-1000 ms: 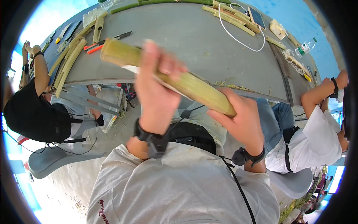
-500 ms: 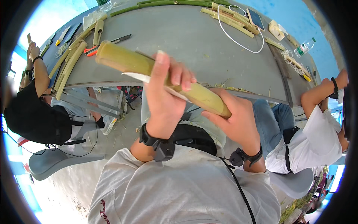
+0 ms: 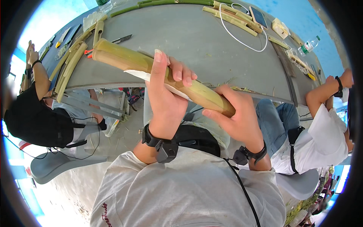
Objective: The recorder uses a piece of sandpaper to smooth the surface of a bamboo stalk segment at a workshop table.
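1. Blue wall (image 3: 297, 13) rises behind a grey bench (image 3: 227, 60), with people seated on both sides, one in a black top (image 3: 36, 113), the other in a white shirt (image 3: 314, 143).
2. Toward the bench's right end stands a clear plastic bottle (image 3: 309, 47) with a green cap; whether it holds liquid I cannot tell. Nearby, a tissue pack (image 3: 279, 28) has a white sheet sticking out. Another bottle (image 3: 104, 5) is partly cut off at the top.
3. Over the near edge of the bench, held in the air, is a thick bamboo section (image 3: 140, 61). Its long axis slants from far left down to near right, one end pointing left and away from the person.
4. Left hand (image 3: 165, 100): palm beneath the bamboo, thumb across it, fingers (image 3: 177, 71) curled over the top. White paper (image 3: 137, 74) lies between palm and bamboo.
5. Right hand (image 3: 242, 115): thumb and fingers pinch the near end from both sides.
6. Beyond the far end lies a cutter knife (image 3: 121, 39), its orange handle partly hidden; split bamboo pieces (image 3: 72, 68) lie to its left.
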Tool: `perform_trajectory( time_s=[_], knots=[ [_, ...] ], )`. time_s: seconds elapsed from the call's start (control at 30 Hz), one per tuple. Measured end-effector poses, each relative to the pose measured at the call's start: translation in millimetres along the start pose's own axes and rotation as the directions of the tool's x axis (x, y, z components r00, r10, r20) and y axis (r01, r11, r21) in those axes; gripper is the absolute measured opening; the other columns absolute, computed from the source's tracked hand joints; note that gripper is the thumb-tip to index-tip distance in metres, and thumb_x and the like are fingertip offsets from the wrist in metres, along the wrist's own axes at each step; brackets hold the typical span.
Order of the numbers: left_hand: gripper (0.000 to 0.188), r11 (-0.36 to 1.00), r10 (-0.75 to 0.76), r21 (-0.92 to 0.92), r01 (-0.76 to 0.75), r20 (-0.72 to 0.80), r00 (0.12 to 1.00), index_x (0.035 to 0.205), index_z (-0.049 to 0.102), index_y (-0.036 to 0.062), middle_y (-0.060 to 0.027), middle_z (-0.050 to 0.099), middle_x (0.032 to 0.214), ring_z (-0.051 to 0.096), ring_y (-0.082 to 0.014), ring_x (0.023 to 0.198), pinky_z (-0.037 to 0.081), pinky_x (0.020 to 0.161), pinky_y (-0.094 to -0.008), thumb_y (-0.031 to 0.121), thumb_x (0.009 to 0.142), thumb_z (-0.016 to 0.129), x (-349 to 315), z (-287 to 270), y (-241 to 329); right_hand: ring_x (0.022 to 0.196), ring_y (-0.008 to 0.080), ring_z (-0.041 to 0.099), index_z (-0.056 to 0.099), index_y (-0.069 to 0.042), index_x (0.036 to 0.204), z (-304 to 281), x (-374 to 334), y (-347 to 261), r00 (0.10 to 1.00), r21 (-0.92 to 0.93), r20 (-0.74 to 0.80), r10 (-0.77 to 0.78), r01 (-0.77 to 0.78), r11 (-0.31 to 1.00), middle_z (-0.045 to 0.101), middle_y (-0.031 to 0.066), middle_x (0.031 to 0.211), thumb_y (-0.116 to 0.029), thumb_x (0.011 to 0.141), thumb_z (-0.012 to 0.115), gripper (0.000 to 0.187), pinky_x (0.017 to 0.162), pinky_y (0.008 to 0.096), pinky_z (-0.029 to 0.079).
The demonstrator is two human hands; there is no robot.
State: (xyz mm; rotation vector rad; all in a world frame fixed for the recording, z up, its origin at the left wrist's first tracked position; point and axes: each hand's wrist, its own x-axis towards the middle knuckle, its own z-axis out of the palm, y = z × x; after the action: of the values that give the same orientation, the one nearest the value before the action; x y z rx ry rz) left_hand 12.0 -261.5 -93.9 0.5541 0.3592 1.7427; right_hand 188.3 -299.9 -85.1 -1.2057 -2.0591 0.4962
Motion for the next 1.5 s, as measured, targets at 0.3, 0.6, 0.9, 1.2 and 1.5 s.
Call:
perform_trajectory(
  time_s=[0.3,0.6,0.9,1.2,1.5],
  knots=[
    [0.031,0.997,0.060,-0.046,-0.057,0.049,0.997,0.088,0.048,0.0104,-0.0002,0.047,0.072,0.048,-0.0139,0.064,0.045,0.074,-0.0356,0.039,0.096,0.058,12,-8,12,0.059,0.0282,0.059,0.064,-0.001,0.091,-18,5,3,0.939,0.238,0.303,0.163,-0.241,0.941,0.058,0.0135,0.067,-0.031,0.077,0.076,0.035,0.056,0.0326,0.043],
    [0.032,0.978,-0.205,0.025,0.207,-0.073,0.976,0.100,0.048,0.0069,-0.0074,0.055,0.089,0.060,-0.0235,0.089,0.049,0.084,-0.0409,0.031,0.089,0.067,-25,17,-23,0.069,0.0363,0.063,0.055,-0.004,0.098,10,8,1,0.994,0.204,0.091,0.063,-0.081,0.976,0.063,0.0170,0.076,-0.020,0.074,0.075,0.035,0.060,0.0366,0.048],
    [0.018,0.977,0.137,-0.162,-0.136,-0.005,0.991,0.083,0.048,0.0122,0.0029,0.046,0.072,0.047,-0.0114,0.063,0.045,0.071,-0.0295,0.021,0.096,0.058,33,-16,48,0.074,0.0336,0.064,0.059,-0.007,0.104,-13,-3,11,1.000,0.050,0.019,0.018,-0.019,0.999,0.064,0.0138,0.083,-0.020,0.075,0.077,0.037,0.064,0.0352,0.049],
    [0.021,0.992,-0.125,0.002,0.126,0.047,0.991,0.082,0.049,0.0145,0.0026,0.045,0.064,0.047,-0.0115,0.057,0.045,0.066,-0.0317,0.027,0.096,0.058,-1,-1,1,0.059,0.0313,0.058,0.056,-0.004,0.093,0,6,-7,0.978,0.220,0.154,0.138,-0.170,0.961,0.058,0.0136,0.067,-0.027,0.079,0.075,0.034,0.056,0.0353,0.043],
    [0.026,0.999,-0.023,-0.044,0.025,0.043,0.999,0.081,0.048,0.0141,0.0017,0.047,0.064,0.047,-0.0137,0.055,0.045,0.065,-0.0346,0.033,0.098,0.053,8,-9,16,0.058,0.0296,0.059,0.056,-0.004,0.094,-6,-2,0,0.985,0.200,0.149,0.083,-0.113,0.973,0.059,0.0130,0.066,-0.029,0.078,0.076,0.036,0.055,0.0337,0.043]
  ],
)
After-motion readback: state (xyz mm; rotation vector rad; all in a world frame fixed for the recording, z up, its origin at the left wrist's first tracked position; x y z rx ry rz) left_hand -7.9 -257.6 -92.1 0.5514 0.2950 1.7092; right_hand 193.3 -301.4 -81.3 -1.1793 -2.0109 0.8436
